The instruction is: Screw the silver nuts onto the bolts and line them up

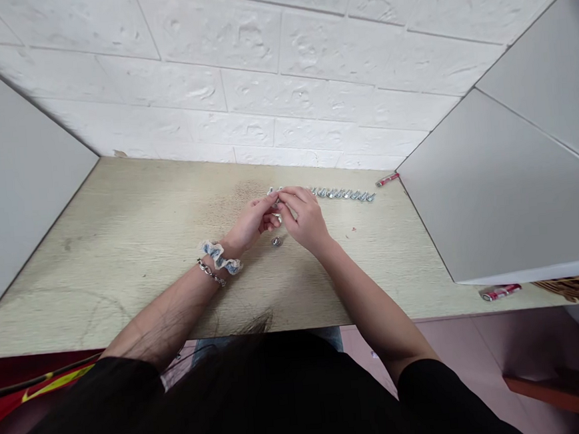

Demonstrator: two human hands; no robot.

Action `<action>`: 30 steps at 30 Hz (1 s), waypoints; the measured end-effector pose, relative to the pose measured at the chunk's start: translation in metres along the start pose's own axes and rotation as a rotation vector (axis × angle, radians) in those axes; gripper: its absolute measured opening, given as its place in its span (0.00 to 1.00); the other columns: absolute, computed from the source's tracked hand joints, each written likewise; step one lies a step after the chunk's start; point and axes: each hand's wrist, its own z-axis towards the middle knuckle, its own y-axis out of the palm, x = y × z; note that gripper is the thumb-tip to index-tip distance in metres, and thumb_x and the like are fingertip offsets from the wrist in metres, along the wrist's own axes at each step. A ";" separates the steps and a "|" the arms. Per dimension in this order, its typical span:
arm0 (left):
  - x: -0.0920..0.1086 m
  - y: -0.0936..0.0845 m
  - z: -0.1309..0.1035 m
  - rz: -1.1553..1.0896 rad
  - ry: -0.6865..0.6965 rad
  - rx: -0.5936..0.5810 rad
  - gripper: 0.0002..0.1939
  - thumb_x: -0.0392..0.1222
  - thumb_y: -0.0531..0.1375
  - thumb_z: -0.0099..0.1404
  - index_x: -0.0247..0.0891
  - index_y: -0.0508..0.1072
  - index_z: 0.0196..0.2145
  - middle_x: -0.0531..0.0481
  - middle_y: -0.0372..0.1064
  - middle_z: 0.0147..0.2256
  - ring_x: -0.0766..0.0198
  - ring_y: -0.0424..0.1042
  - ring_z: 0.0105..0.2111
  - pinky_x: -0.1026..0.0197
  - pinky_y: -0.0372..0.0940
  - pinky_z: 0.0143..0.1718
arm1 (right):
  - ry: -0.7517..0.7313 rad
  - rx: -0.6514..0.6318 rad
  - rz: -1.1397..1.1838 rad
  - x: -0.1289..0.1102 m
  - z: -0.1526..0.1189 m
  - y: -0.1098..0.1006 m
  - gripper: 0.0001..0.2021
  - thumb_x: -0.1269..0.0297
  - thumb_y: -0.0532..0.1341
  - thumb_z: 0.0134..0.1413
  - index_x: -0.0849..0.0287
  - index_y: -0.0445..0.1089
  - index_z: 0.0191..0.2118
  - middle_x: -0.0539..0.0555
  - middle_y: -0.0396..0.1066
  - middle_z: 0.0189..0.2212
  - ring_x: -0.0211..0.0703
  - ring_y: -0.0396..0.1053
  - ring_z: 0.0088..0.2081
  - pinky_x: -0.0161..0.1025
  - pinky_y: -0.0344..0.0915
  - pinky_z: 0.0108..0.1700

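My left hand (255, 225) and my right hand (304, 220) meet above the table, fingertips touching. Both pinch at one spot, and whatever small piece is between them is mostly hidden by the fingers. Just below the hands a small shiny metal piece (276, 242) rests on the tabletop. To the right of my right hand runs a row of several small silver metal pieces (344, 194), which look like bolts or screws. A few more silver bits (271, 190) show just behind my fingertips, partly covered.
The pale wooden table (137, 256) ends at a white brick-patterned wall (254, 86). White panels stand at the left (20, 178) and right (492, 187). One red battery (387, 180) lies by the right panel; another red battery (500, 292) is near the front edge, beside a brown woven item (576, 287).
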 end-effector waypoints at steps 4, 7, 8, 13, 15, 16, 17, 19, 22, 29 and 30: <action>0.001 0.001 -0.001 0.010 -0.015 -0.001 0.16 0.50 0.58 0.63 0.33 0.68 0.28 0.55 0.65 0.20 0.77 0.65 0.17 0.73 0.58 0.19 | 0.045 -0.013 0.036 0.003 0.002 -0.001 0.10 0.64 0.53 0.59 0.55 0.70 0.41 0.56 0.70 0.42 0.46 0.65 0.46 0.47 0.60 0.52; 0.002 0.001 -0.002 0.025 -0.030 -0.013 0.16 0.50 0.57 0.63 0.32 0.69 0.29 0.55 0.65 0.19 0.76 0.64 0.17 0.73 0.58 0.19 | 0.068 0.010 0.061 0.002 0.002 -0.002 0.06 0.63 0.56 0.56 0.55 0.69 0.38 0.55 0.70 0.41 0.47 0.65 0.46 0.48 0.61 0.51; 0.003 0.001 -0.003 0.034 -0.031 -0.018 0.16 0.50 0.57 0.63 0.32 0.70 0.29 0.55 0.65 0.19 0.76 0.64 0.17 0.73 0.58 0.19 | 0.074 0.015 0.061 0.001 0.002 -0.002 0.06 0.63 0.57 0.55 0.55 0.69 0.37 0.55 0.70 0.41 0.47 0.65 0.46 0.47 0.60 0.51; 0.001 0.001 -0.002 0.150 -0.007 -0.094 0.15 0.48 0.58 0.62 0.32 0.68 0.25 0.54 0.64 0.17 0.75 0.63 0.16 0.72 0.57 0.18 | 0.096 0.010 -0.017 -0.002 -0.001 0.001 0.11 0.65 0.56 0.55 0.55 0.68 0.44 0.56 0.67 0.47 0.49 0.62 0.51 0.51 0.56 0.56; 0.000 0.001 -0.002 0.197 0.000 -0.116 0.15 0.47 0.59 0.61 0.33 0.68 0.25 0.54 0.64 0.17 0.75 0.63 0.17 0.71 0.57 0.18 | 0.092 0.000 -0.067 -0.002 -0.002 0.003 0.15 0.65 0.56 0.55 0.54 0.66 0.49 0.57 0.64 0.52 0.51 0.59 0.54 0.54 0.53 0.58; -0.001 0.001 -0.002 0.218 0.004 -0.122 0.14 0.47 0.60 0.61 0.33 0.69 0.25 0.54 0.64 0.18 0.75 0.63 0.17 0.71 0.57 0.18 | 0.090 -0.008 -0.086 -0.002 -0.003 0.003 0.17 0.65 0.56 0.55 0.53 0.65 0.51 0.56 0.62 0.54 0.51 0.57 0.55 0.55 0.51 0.58; -0.002 0.000 -0.001 0.240 0.009 -0.130 0.14 0.47 0.60 0.61 0.33 0.69 0.26 0.54 0.64 0.18 0.75 0.64 0.18 0.71 0.57 0.19 | 0.088 -0.018 -0.098 -0.001 -0.004 0.004 0.18 0.65 0.55 0.55 0.52 0.65 0.53 0.56 0.61 0.56 0.52 0.56 0.56 0.57 0.51 0.59; -0.003 -0.001 0.000 0.279 0.025 -0.143 0.14 0.47 0.60 0.60 0.33 0.69 0.25 0.54 0.64 0.18 0.75 0.62 0.17 0.71 0.57 0.18 | 0.085 -0.041 -0.099 -0.001 -0.004 0.005 0.19 0.65 0.55 0.56 0.50 0.64 0.54 0.55 0.58 0.58 0.53 0.54 0.58 0.58 0.50 0.59; -0.004 -0.003 0.001 0.317 0.053 -0.160 0.14 0.47 0.60 0.60 0.33 0.68 0.24 0.54 0.62 0.17 0.76 0.60 0.16 0.70 0.55 0.18 | 0.080 -0.073 -0.073 0.000 -0.004 0.005 0.20 0.66 0.55 0.56 0.49 0.64 0.54 0.55 0.56 0.59 0.54 0.52 0.59 0.60 0.50 0.59; -0.007 -0.004 0.002 0.274 0.076 -0.155 0.16 0.49 0.59 0.61 0.33 0.70 0.25 0.52 0.63 0.19 0.75 0.59 0.17 0.70 0.54 0.17 | 0.055 -0.146 -0.007 -0.001 -0.003 0.004 0.19 0.66 0.55 0.55 0.51 0.65 0.54 0.55 0.53 0.62 0.54 0.52 0.60 0.62 0.49 0.61; -0.007 -0.004 0.002 0.256 0.079 -0.138 0.17 0.50 0.59 0.61 0.33 0.70 0.25 0.52 0.63 0.19 0.75 0.59 0.17 0.70 0.54 0.16 | 0.057 -0.148 0.000 -0.001 -0.003 0.004 0.19 0.65 0.55 0.55 0.51 0.65 0.53 0.56 0.53 0.62 0.54 0.53 0.60 0.62 0.49 0.61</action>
